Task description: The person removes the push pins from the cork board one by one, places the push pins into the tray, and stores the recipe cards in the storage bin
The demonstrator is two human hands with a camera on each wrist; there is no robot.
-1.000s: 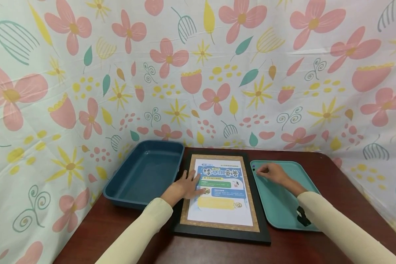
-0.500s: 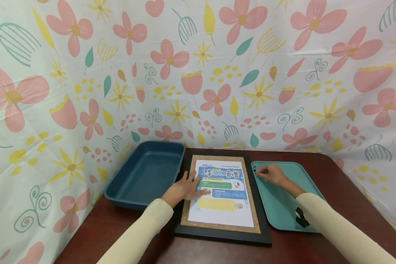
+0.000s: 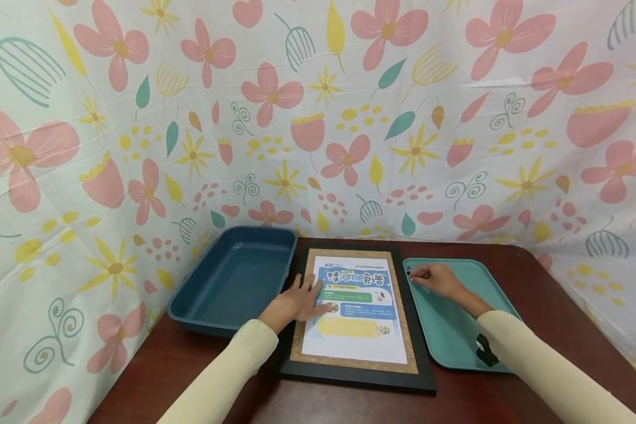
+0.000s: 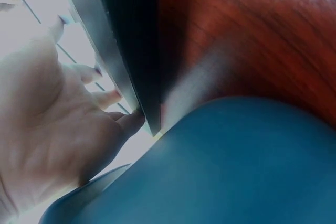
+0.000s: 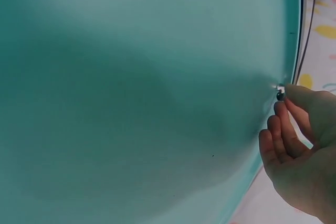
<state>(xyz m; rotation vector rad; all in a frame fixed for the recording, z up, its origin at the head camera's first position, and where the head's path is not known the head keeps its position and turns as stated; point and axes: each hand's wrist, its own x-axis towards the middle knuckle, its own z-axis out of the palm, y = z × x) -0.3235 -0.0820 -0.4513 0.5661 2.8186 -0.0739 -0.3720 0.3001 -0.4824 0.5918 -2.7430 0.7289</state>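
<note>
My left hand (image 3: 295, 305) lies with spread fingers on the left side of a black-framed corkboard (image 3: 413, 353) and its printed paper sheet (image 3: 357, 347). In the left wrist view the fingers of the left hand (image 4: 58, 114) rest over the board's frame (image 4: 126, 40). At the far left edge of the teal tray (image 3: 450, 347), my right hand (image 3: 439, 279) is bent down over a few tiny dark pieces. Between its thumb and fingertips, in the right wrist view, it pinches a small dark, shiny pushpin (image 5: 280, 96); its exact shape is hard to make out.
A deep blue bin (image 3: 238, 282) stands left of the board, close to my left hand. A black object (image 3: 486, 350), partly hidden by the right sleeve, is at the tray's near right. All stand on a dark red-brown table (image 3: 191, 377) before a flowered cloth (image 3: 318, 194).
The right fingers have shifted very slightly at the tray's far left edge. The left hand keeps its place on the board and paper.
</note>
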